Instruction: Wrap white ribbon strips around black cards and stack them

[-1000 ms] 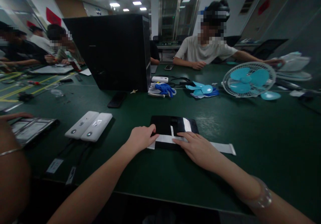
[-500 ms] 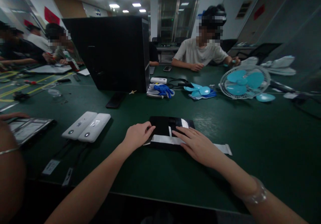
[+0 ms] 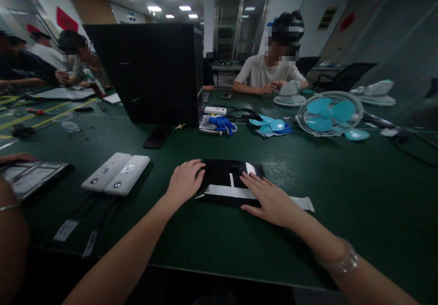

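Observation:
A flat black device (image 3: 222,175) lies on the green table (image 3: 212,241) right in front of me, with a white ribbon cable (image 3: 301,202) running across its near edge and out to the right. My left hand (image 3: 185,182) rests on the device's left edge, fingers curled over it. My right hand (image 3: 270,198) lies flat with fingers spread on the cable and the device's right part. Neither hand lifts anything.
Two white oblong boxes (image 3: 116,173) lie to the left, beside a tray (image 3: 30,175). A large black case (image 3: 153,72) stands behind. Blue gloves (image 3: 222,123), loose blue fan blades (image 3: 272,125) and a white-caged fan (image 3: 328,113) lie further back. Several people sit around the table.
My left hand has shifted slightly up onto the device's left edge, and my right hand has slid forward over the cable. The person opposite has pulled a white fan part in front of them.

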{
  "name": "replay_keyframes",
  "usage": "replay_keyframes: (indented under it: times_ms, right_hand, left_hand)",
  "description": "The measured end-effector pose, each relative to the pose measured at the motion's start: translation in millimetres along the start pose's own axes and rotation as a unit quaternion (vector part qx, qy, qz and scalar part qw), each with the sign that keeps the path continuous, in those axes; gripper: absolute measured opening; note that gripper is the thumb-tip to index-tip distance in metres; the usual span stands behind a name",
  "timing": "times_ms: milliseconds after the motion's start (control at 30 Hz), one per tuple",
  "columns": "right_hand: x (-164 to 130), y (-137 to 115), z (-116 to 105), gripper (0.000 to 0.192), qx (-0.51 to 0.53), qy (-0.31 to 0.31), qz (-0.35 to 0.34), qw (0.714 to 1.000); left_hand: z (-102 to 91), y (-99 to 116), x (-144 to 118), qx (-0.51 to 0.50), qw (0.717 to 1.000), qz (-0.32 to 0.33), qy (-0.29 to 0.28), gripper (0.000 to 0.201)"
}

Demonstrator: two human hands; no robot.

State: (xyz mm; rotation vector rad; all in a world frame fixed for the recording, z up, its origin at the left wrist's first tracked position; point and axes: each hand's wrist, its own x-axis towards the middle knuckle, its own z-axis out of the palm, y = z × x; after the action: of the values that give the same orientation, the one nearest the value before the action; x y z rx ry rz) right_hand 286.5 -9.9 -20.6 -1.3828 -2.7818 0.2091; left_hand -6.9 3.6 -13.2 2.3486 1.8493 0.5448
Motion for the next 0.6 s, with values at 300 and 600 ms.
replay_keyframes:
  times_ms: [300, 600]
  right_hand:
    - [-2, -1, -6, 0.082, -0.04, -0.015, 0.014, 0.999]
    - [-14, 42, -16, 0.087, -0.095, -0.065, 0.117, 0.986]
  left_hand:
    - [2.6, -11, 4, -0.039, 0.999, -0.02, 0.029, 0.029]
    - [2.8, -10, 3, -0.046, 0.999, -0.008, -0.003, 0.032]
